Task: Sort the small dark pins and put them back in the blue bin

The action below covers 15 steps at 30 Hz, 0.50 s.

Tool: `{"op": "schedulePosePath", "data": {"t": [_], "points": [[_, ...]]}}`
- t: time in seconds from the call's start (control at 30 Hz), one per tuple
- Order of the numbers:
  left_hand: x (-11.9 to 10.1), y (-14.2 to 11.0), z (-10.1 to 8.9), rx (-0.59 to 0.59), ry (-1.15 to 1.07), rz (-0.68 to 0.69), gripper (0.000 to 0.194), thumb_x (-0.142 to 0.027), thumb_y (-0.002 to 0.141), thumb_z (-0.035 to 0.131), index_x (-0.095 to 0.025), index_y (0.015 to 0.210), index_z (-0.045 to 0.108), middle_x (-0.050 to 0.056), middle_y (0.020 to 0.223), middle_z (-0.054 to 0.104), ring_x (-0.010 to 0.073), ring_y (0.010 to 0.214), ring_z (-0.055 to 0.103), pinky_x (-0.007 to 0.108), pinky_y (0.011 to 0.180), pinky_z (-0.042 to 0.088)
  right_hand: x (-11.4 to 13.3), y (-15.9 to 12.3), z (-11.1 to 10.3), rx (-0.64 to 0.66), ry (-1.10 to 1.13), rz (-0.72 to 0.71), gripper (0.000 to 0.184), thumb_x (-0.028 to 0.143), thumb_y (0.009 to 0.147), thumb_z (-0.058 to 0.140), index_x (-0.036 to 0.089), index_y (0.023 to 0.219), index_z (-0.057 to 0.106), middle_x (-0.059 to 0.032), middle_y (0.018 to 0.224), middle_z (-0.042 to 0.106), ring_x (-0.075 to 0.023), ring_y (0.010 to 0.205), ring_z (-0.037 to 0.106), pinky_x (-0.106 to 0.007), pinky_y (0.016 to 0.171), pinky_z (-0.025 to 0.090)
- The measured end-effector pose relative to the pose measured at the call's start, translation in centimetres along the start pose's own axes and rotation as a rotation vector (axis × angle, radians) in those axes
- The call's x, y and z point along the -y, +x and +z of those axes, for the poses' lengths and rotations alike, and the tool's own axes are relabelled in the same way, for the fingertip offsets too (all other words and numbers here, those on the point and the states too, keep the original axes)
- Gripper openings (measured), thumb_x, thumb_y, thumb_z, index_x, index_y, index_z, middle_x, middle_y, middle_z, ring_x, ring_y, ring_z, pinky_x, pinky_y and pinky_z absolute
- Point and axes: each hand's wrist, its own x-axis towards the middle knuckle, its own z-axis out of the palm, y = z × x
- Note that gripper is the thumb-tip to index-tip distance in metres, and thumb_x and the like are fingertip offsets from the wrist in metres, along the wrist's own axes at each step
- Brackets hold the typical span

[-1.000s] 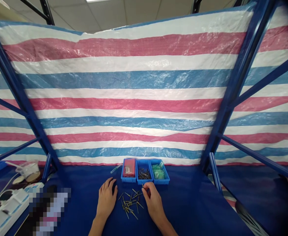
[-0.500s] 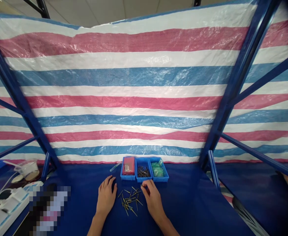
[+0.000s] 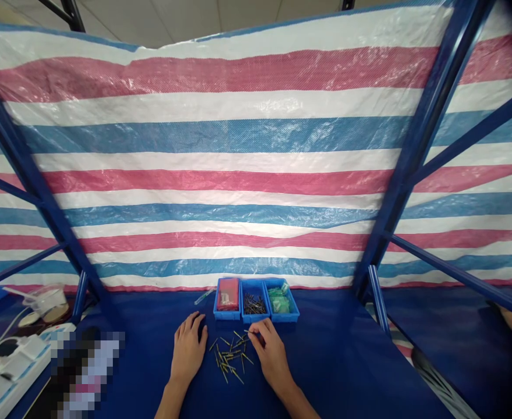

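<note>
Many thin, brass-toned pins (image 3: pixel 224 366) are lying in a loose heap on the blue tabletop (image 3: pixel 325 361), pointing in mixed directions; I am taking this heap as the centre of my clock. At three o'clock, just beside it, the right hand (image 3: pixel 271 352) is working: thumb and forefinger are pressing together on one small pin (image 3: pixel 246 331), its end poking out toward nine. The other fingers are curling in; whether they are touching the tabletop, I cannot tell. At nine o'clock, near the heap, the left hand (image 3: pixel 188 349) is resting palm down, four fingers lying close side by side, thumb standing apart from them.

At twelve, the left bin (image 3: pixel 228 316), blue, is holding a red packet (image 3: pixel 228 288). Beside it at one, the middle bin (image 3: pixel 254 318) is holding a tangle of dark metal pieces (image 3: pixel 254 304). Between one and two, the right bin (image 3: pixel 284 318) is holding green packets (image 3: pixel 281 301). At eleven, just beside the left bin, a slim clear tube (image 3: pixel 204 297) is lying aslant.

Well apart at nine, a white power strip (image 3: pixel 41 353) is lying at a slant. Behind the bins, a glossy striped sheet (image 3: pixel 238 137) is hanging, creased, in red, white and blue.
</note>
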Motion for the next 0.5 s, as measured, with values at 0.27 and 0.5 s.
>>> {"op": "schedulePosePath", "data": {"t": [0.27,0.5], "points": [[-0.04,0.0,-0.02,0.012,-0.009,-0.014,0.038,-0.035,0.106,0.042,-0.026,0.134,0.066,0.009,0.144,0.062,0.0291,0.132,0.058,0.051,0.112,0.044,-0.17,-0.08,-0.12,0.034,0.046,0.033,0.026,0.041,0.104,0.051,0.025,0.09,0.065,-0.0015,0.091,0.065,-0.0171,0.072,0.064,-0.025,0.069,0.051],[0.03,0.03,0.06,0.011,-0.011,-0.013,0.038,-0.034,0.105,0.042,-0.026,0.134,0.067,0.009,0.143,0.062,0.0289,0.131,0.058,0.05,0.111,0.044,-0.52,-0.13,0.11,0.055,0.093,0.083,0.029,0.046,0.105,0.052,0.026,0.094,0.07,-0.0002,0.086,0.066,-0.0164,0.067,0.064,-0.023,0.059,0.049]]}}
